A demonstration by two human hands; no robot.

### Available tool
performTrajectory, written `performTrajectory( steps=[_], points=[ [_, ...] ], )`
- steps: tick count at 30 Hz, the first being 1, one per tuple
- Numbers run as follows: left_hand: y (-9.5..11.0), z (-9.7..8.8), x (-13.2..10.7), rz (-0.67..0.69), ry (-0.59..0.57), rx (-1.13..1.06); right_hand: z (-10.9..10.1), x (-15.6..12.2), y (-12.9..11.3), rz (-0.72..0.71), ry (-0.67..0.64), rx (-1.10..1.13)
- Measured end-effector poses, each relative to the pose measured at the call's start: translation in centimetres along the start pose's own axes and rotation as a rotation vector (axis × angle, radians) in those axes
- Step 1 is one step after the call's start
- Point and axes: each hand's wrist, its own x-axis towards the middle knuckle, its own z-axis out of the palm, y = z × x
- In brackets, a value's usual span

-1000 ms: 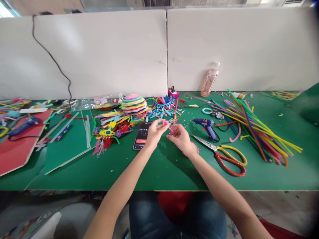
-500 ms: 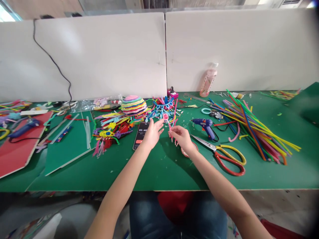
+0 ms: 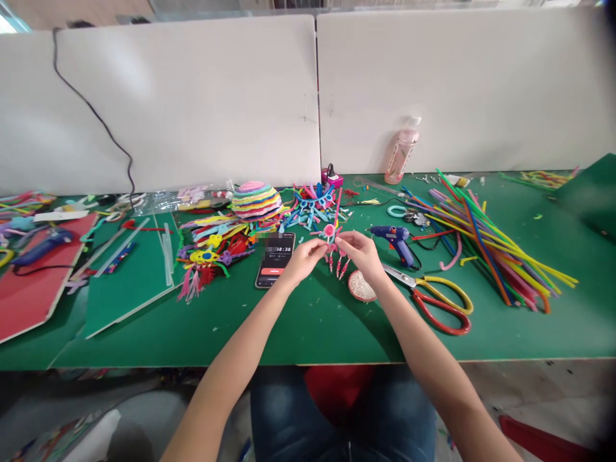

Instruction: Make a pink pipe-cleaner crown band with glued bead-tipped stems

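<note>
Above the middle of the table, a pink pipe-cleaner ornament (image 3: 330,231) with a round pink top and dangling pink strands is pinched between both hands. My left hand (image 3: 308,258) grips its left side with thumb and forefinger. My right hand (image 3: 360,253) holds its right side, fingertips closed together. Just below the right hand stands a small round dish (image 3: 360,286) of pale beads or grains. A phone (image 3: 275,260) with a running timer lies left of my left hand. Scissors (image 3: 428,295) with yellow and red handles lie by my right forearm.
A blue glue gun (image 3: 394,242) and a bundle of coloured pipe cleaners (image 3: 500,250) lie to the right. Behind the hands is a blue pipe-cleaner piece (image 3: 312,204). A striped dome-shaped piece (image 3: 256,201) sits further left. A pink bottle (image 3: 403,154) leans against the white partition (image 3: 433,83).
My left hand, spread before, has closed on the ornament's left side. My right hand has shifted slightly up, and the dish below it shows more fully.
</note>
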Motion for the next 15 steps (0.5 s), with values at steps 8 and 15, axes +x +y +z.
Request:
performTrajectory(
  steps=[8, 15],
  points=[
    [0.8, 0.3, -0.8, 0.122, -0.004, 0.250, 0.4, 0.1, 0.4, 0.033, -0.023, 0.074],
    [0.7, 1.1, -1.5, 0.323, 0.188, 0.825, 1.5, -0.6, 0.9, 0.024, 0.063, 0.137]
  ],
)
